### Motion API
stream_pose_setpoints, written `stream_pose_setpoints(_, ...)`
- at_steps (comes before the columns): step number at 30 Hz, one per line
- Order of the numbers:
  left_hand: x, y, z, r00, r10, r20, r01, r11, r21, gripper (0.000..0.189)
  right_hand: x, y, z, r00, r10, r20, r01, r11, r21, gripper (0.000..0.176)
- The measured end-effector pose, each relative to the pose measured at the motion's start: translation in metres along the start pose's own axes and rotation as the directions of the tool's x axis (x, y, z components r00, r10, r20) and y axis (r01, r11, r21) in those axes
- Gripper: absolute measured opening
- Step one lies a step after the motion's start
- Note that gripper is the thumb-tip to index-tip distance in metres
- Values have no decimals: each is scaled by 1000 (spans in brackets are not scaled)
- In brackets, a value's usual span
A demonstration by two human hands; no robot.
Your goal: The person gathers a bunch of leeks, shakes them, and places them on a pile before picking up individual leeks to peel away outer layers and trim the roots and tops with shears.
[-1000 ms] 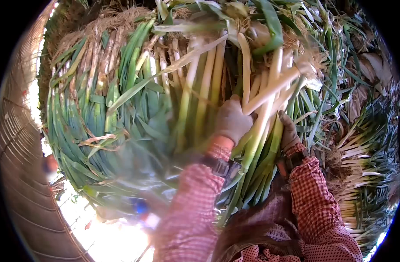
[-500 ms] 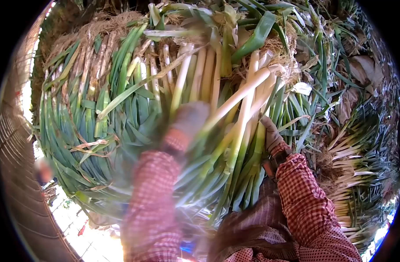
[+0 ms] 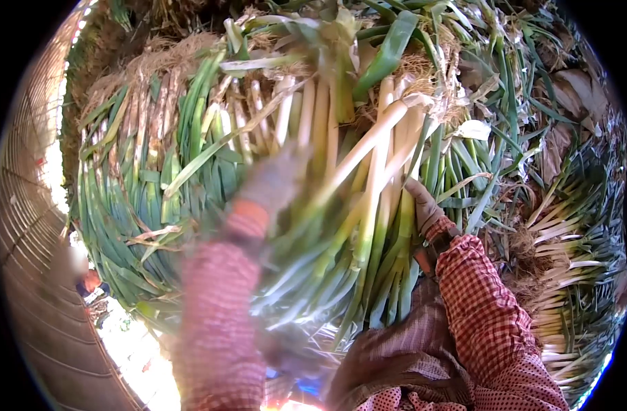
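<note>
Left hand [image 3: 276,179], blurred, has shifted to ctr-left of frame, well apart from R hand [image 3: 424,204], which touches the right edge of the leek bundle [image 3: 376,171] at ctr, both grips unclear; prob. best to press gently & keep roots [image 3: 418,83] even.

— What do we see worn here?
— We see a red-and-white checked right sleeve [image 3: 481,301], creased along its length. The left sleeve [image 3: 221,315] has similar colouring, but we find it badly blurred.
— And at their ends?
— We notice a dark band [image 3: 441,242] on the right, and an orange cuff [image 3: 248,218] on the left.
— Lower down?
— We make out a finely checked, brownish-purple garment [image 3: 396,346] and pink dotted cloth [image 3: 511,383].
</note>
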State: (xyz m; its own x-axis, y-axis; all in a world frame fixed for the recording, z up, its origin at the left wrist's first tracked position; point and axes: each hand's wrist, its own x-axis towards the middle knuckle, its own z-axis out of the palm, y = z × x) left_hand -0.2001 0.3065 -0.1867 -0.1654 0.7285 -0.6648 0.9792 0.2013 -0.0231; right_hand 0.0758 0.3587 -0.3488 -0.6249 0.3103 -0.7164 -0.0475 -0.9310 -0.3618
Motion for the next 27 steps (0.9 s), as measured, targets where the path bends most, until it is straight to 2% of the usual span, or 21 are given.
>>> stream_pose_setpoints(1,7,-22,57,999,41,-13,-41,998,-37,55,2,4,-6,1000,-22,12,22,1000,14,56)
stream_pose_setpoints(2,0,-19,67,1000,-10,-9,10,1000,-10,37,0,4,-8,999,-44,25,44,999,-15,56)
stream_pose_setpoints(4,-3,-34,75,996,66,-54,-57,987,152,25,1,5,-13,998,-39,51,40,999,-16,56)
stream_pose_setpoints(6,-19,-57,51,972,113,-206,-65,971,229,15,5,6,-12,996,8,94,-11,999,31,56)
stream_pose_setpoints(7,-33,-77,25,907,166,-387,-110,981,161,21,-1,2,-7,996,-27,85,26,1000,12,56)
stream_pose_setpoints(8,-30,-117,5,823,207,-529,-109,971,211,25,0,3,-7,996,-17,92,15,1000,21,56)
stream_pose_setpoints(9,-36,-149,-35,784,-11,-621,209,946,247,20,3,5,-10,995,-7,98,5,1000,26,56)
stream_pose_setpoints(10,-43,-180,-75,692,-243,-680,540,799,264,24,4,6,-13,996,5,88,-6,1000,15,56)
stream_pose_setpoints(11,-49,-212,-116,564,-446,-695,774,579,257,33,5,7,-15,997,17,77,-17,1000,4,56)
stream_pose_setpoints(12,-61,-234,-144,416,-600,-683,742,658,-127,33,5,5,-13,997,26,66,-26,1000,-5,57)
stream_pose_setpoints(13,-73,-254,-172,239,-733,-637,518,651,-554,34,4,3,-13,998,29,53,-28,999,-22,57)
stream_pose_setpoints(14,-85,-274,-200,59,-824,-564,222,561,-797,36,-2,-3,-9,999,35,39,-34,999,-36,58)
stream_pose_setpoints(15,-89,-278,-206,-40,-840,-542,97,536,-838,38,-5,-5,-4,999,45,29,-43,998,-47,58)
stream_pose_setpoints(16,-90,-280,-189,-78,-824,-561,63,558,-828,41,-5,-3,-3,998,24,50,-24,1000,2,59)
stream_pose_setpoints(17,-86,-272,-160,-53,-787,-614,86,609,-788,44,0,-1,-11,988,32,148,-34,999,15,59)
stream_pose_setpoints(19,-60,-234,-79,91,-695,-713,134,718,-683,52,4,1,-12,992,48,113,-49,999,5,58)
stream_pose_setpoints(21,-29,-157,5,467,-596,-654,186,789,-586,60,11,11,-17,998,-57,21,58,995,-75,57)
stream_pose_setpoints(23,-14,-53,46,733,-535,-421,332,821,-464,62,13,13,-23,1000,-6,20,8,998,-69,56)
stream_pose_setpoints(24,-1,-27,64,729,-597,-336,396,768,-504,68,11,9,-16,1000,-13,27,14,998,-60,58)
stream_pose_setpoints(25,3,5,47,721,-669,-178,496,679,-542,81,9,9,-13,999,-15,31,16,999,-49,60)
stream_pose_setpoints(27,16,20,66,706,-685,-179,579,704,-411,97,9,12,-23,998,-26,55,29,998,-60,52)
